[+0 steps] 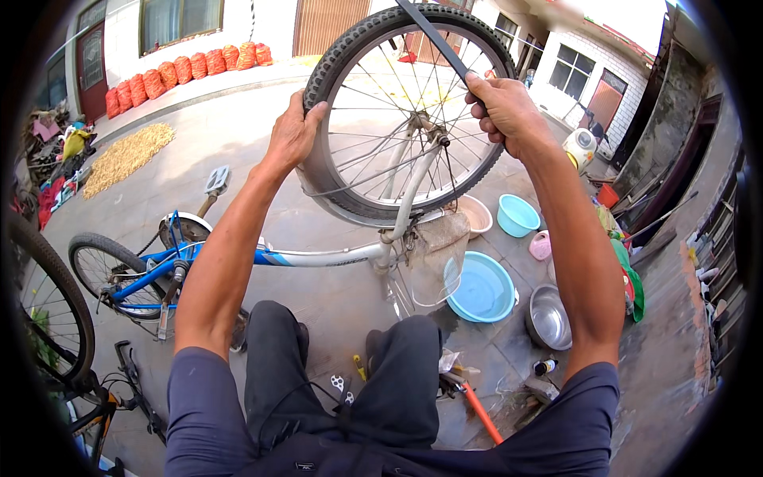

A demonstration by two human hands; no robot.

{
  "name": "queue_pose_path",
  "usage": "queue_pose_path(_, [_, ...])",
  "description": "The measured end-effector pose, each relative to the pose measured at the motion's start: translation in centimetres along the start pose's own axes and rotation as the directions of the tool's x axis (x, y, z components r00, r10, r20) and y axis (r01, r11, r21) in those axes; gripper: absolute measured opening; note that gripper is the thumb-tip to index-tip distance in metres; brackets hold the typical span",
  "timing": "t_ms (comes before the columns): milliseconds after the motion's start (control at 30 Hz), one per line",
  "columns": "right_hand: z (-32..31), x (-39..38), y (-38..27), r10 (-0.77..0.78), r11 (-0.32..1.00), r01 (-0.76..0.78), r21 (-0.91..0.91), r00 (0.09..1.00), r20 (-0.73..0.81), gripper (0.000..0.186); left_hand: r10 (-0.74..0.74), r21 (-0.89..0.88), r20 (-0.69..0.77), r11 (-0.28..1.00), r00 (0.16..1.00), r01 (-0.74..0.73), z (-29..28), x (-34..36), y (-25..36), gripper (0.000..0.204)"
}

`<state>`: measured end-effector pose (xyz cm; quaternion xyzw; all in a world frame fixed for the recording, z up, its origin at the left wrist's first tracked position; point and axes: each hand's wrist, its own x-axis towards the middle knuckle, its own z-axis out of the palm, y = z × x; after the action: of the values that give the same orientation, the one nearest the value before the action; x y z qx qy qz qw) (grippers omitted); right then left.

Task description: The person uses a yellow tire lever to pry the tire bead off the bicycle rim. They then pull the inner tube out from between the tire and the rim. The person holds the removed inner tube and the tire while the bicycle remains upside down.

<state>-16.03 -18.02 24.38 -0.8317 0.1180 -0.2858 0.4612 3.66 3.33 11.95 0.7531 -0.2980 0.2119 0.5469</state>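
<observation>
A bicycle (318,255) with a blue and white frame lies upside down before me, its fork pointing up with the front wheel between the blades. My left hand (294,133) is closed around the left side of the knobby black tyre (338,49). Up at the wheel's right side, my right hand (509,115) grips a long, flat, dark strip (435,38) between thumb and fingers. The strip slants up to the left across the wheel and out of the picture; its kind is unclear. Below the fork hangs a wire basket (435,253).
Right of the basket stand a blue basin (481,288), a smaller turquoise basin (518,215) and a metal bowl (550,316). An orange-handled tool (482,415) lies by my right leg. Another bicycle's wheel (49,298) stands at left. Red sacks (183,70) line the far wall.
</observation>
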Motion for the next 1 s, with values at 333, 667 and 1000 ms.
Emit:
queue_pose_path(333, [-3.0, 0.1, -6.5, -0.799, 0.451, 0.892, -0.003, 0.402, -0.447, 0.044, 0.305, 0.079, -0.144, 0.952, 0.941, -0.297, 1.2, 4.0, 4.1, 0.051])
queue_pose_path(667, [-2.7, -0.3, -5.5, -0.341, 0.925, 0.352, 0.144, 0.935, -0.097, 0.036, 0.316, 0.120, -0.096, 0.945, 0.944, -0.304, 0.6, 4.4, 4.1, 0.053])
queue_pose_path(1000, [1.0, 2.0, 0.2, -0.767, 0.596, 0.542, -0.593, 0.602, -0.221, 0.046, 0.312, 0.079, -0.071, 0.948, 0.947, -0.307, 0.7, 3.1, 4.9, 0.060])
